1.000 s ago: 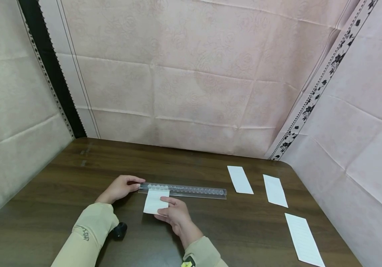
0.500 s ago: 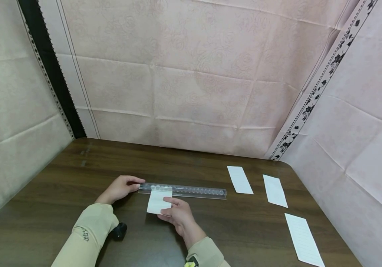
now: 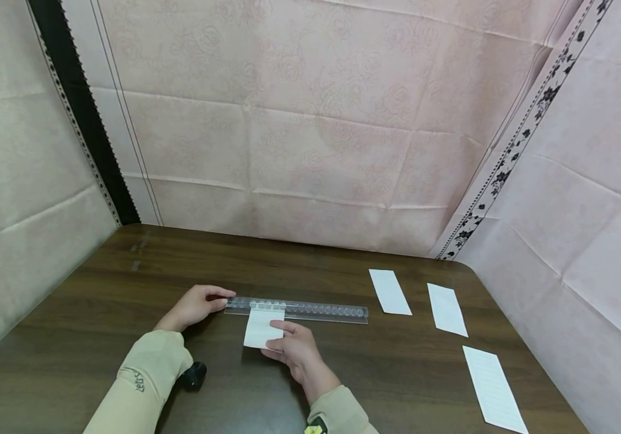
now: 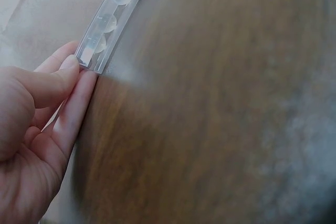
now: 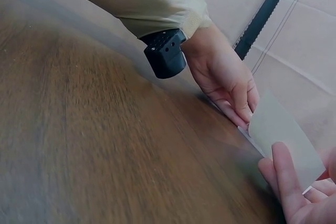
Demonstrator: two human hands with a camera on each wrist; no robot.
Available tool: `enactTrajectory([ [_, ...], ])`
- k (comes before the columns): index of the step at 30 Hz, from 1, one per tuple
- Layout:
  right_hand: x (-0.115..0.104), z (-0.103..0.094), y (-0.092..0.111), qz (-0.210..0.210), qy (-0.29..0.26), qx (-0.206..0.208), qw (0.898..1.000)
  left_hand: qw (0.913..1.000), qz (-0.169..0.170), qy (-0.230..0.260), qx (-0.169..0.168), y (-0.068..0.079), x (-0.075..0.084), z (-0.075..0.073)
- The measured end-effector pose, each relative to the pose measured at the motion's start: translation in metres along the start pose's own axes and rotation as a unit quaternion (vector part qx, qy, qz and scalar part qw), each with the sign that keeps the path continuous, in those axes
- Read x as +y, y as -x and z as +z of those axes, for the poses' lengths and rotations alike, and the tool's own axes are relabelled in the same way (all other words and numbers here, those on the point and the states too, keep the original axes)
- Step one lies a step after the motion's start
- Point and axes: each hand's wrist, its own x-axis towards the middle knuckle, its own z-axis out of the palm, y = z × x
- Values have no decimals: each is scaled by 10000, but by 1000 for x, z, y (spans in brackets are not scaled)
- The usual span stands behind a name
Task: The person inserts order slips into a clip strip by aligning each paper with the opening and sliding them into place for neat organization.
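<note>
- My left hand (image 3: 195, 306) pinches the left end of the clear strip (image 3: 324, 311) between thumb and fingers, just where it was a moment ago; a black device (image 3: 195, 376) sits at that wrist, under the sleeve.
- The strip lies on the table (image 3: 299, 262) in front of me; its long axis runs left to right, the right end slightly nearer to me, and rounded clear shapes sit in a row along it.
- The white card (image 3: 261, 330) stands at the strip's left part, and this is what has changed: it has moved a little rightward along the strip, which itself has stayed put; I take that as a slide along it, with only a short part of the length covered.
- The card's long side seems to point away from me, across the strip; its far end meets the strip, seemingly behind the clear plastic, though I cannot tell whether it is slotted in; its near end looks lifted.
- My right hand (image 3: 296, 355) pinches the card by its right edge, and has moved along with it.
- Farther right lie three more cards, unmoved: the far one (image 3: 390, 292), the middle one (image 3: 448, 309) and the near one (image 3: 495, 389).
</note>
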Motion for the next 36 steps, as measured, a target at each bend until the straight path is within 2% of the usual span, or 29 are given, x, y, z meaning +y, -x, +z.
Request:
enactTrajectory([
  [8,0,-4,0,-16,14,25,10000,10000,80,-44,6,2,1,-1],
  [20,-3,-10,2,-6,75,12,10000,10000,-12,-1,36,2,0,0],
  [36,-4,-21,4,-26,126,55,9999,10000,44,26,35,3,1,0],
])
